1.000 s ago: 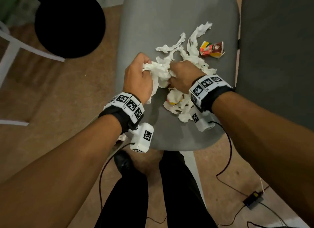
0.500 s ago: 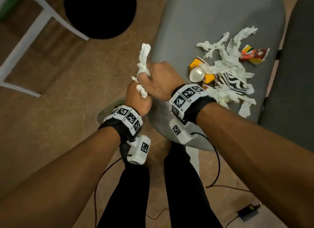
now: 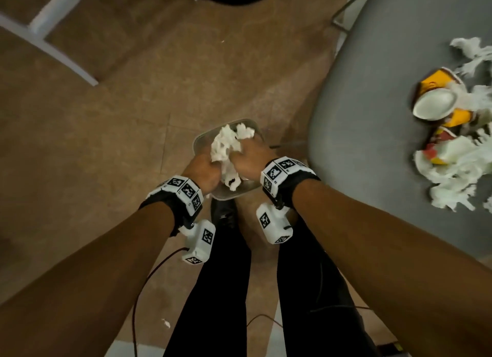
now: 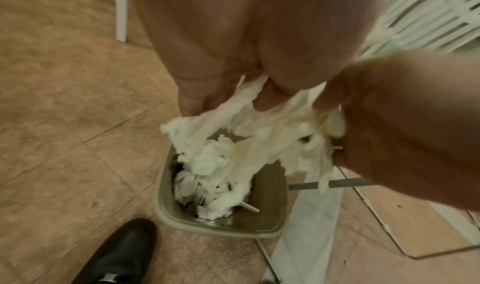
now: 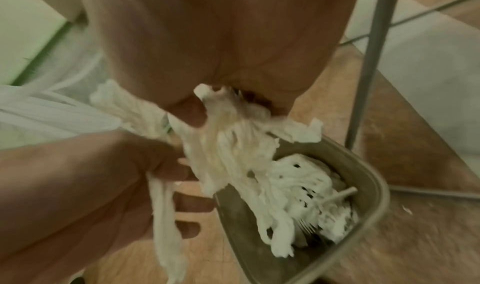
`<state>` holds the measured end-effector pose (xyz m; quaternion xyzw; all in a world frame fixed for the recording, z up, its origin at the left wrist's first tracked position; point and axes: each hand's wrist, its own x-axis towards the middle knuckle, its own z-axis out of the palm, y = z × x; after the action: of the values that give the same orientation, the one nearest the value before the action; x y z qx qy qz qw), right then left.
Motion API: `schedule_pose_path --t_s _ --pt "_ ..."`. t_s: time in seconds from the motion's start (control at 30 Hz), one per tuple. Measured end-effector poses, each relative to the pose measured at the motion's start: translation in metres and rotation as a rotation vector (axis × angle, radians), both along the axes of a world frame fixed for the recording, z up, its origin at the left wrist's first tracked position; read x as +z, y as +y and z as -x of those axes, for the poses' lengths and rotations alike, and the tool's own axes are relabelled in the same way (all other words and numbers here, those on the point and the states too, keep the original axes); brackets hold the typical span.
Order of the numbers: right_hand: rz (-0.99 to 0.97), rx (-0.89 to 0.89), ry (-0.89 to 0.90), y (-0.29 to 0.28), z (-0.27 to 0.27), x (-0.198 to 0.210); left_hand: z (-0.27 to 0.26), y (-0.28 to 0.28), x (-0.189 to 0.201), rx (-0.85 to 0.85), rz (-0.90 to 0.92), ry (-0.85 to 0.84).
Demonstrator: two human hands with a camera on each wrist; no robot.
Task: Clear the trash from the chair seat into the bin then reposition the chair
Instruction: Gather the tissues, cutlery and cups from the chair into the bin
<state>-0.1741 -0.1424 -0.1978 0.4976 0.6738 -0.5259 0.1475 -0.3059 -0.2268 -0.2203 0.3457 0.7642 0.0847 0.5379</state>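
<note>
Both hands have left the chair (image 3: 372,143) and now hang over the bin (image 3: 198,143) on the floor. The left hand (image 3: 203,170) and right hand (image 3: 250,157), fingers curled, together grip a wad of tissue (image 3: 226,149) just above the bin's mouth, where earlier they held it at the seat edge. More trash (image 3: 452,133) stays on the seat.
</note>
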Motion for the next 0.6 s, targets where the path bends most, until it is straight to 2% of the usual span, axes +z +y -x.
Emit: schedule_pose_path --t_s 0.1,0.2,0.37,0.5,0.6 --pt "0.12 0.165 -0.149 -0.009 -0.008 -0.024 0.009 -0.016 -0.014 0.047 0.024 -0.064" --pt "0.098 0.199 -0.16 -0.015 -0.016 -0.029 0.008 -0.022 -0.011 0.089 0.017 -0.065" --pt "0.058 0.043 -0.074 -0.008 -0.021 -0.01 0.0 -0.011 0.005 0.111 0.087 0.096" --pt "-0.052 0.002 0.038 0.017 -0.03 0.028 -0.009 0.024 0.036 -0.043 0.119 0.234" --pt "-0.098 -0.132 0.152 0.04 -0.054 0.062 -0.028 0.059 0.067 -0.147 0.077 0.301"
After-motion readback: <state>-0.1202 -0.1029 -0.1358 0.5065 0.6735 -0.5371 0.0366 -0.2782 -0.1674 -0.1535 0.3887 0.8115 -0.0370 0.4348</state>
